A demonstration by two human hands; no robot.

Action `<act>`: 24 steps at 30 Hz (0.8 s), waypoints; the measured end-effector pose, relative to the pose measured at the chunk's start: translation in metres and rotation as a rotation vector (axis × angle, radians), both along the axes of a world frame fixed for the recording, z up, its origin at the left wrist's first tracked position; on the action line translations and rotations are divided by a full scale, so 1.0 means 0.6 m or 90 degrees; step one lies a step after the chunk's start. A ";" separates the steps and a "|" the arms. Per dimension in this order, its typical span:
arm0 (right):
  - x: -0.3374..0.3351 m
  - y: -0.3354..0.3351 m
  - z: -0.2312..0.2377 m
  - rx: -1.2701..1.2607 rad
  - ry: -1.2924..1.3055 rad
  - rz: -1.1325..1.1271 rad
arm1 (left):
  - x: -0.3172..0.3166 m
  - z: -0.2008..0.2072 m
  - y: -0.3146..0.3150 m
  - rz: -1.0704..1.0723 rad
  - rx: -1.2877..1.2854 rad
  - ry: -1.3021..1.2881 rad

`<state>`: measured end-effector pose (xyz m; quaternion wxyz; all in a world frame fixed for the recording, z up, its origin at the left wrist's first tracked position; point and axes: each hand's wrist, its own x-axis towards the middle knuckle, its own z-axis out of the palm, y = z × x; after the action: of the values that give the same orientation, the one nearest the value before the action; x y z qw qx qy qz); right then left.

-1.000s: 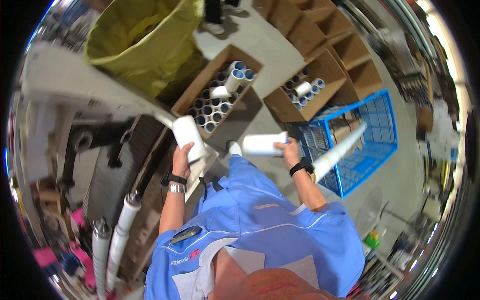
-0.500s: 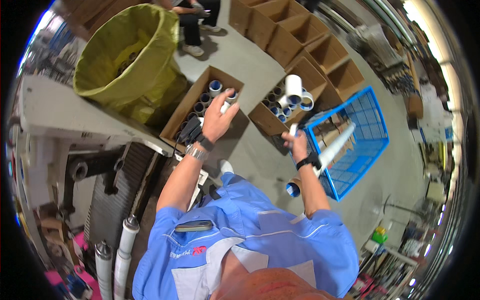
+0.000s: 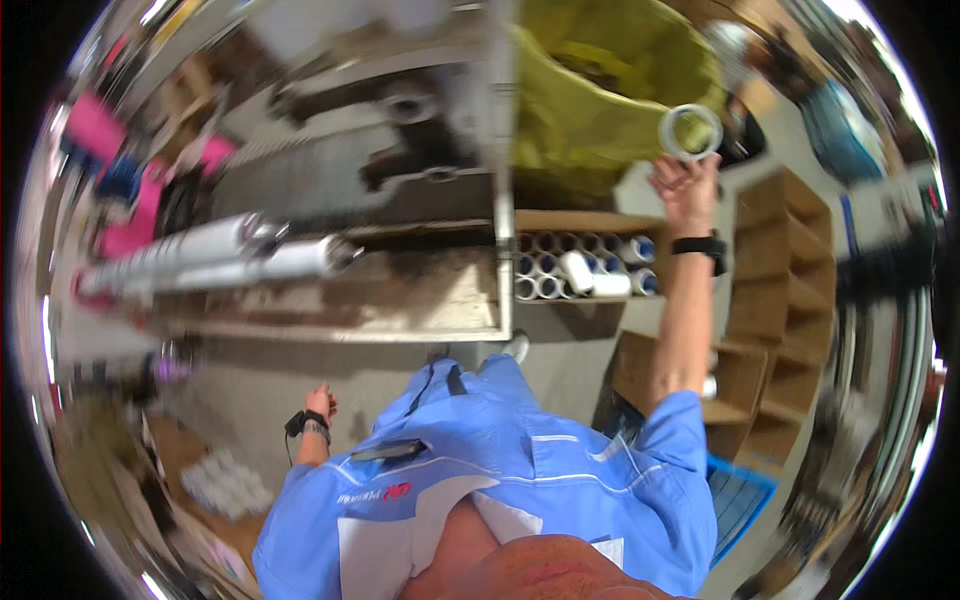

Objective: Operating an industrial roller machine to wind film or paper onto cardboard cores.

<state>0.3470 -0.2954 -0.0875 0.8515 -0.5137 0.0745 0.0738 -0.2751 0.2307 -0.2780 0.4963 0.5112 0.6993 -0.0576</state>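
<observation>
My right hand reaches far out beside the yellow bag. Its fingers are spread, and a white ring-shaped tube core stands right at their tips, overlapping the rim of the yellow bag. Whether the fingertips still touch the core I cannot tell. Low at my left side hangs my left hand, its fingers loosely bent and apart, with nothing visible in it. Ahead of me, a cardboard box holds several white tubes with blue insides; a few lie on their sides on top, such as one white tube.
A metal-edged machine bench with two white rollers stands at front left. To the right are joined cardboard boxes and a blue plastic crate. Another box with white pieces sits at lower left.
My view has swung left. My left hand has moved from over the tube box to low at my side. My right hand has gone from beside the blue crate to the yellow bag.
</observation>
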 end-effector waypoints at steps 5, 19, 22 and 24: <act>-0.052 0.184 -0.085 -0.075 0.039 0.254 | -0.150 -0.025 -0.056 0.162 -0.050 -0.032; -0.511 0.755 -0.286 0.087 0.474 0.183 | -0.213 0.008 0.693 0.399 0.162 -0.283; -0.501 0.852 -0.289 0.038 0.391 0.116 | -0.162 0.076 0.878 0.382 0.233 -0.333; -0.485 0.879 -0.295 0.067 0.383 0.049 | -0.147 0.088 0.973 0.394 0.255 -0.362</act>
<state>0.0562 0.2319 -0.2644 0.8134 -0.4264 0.2996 0.2584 -0.3631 0.8145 -0.2250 0.5536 0.3596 0.6525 0.3723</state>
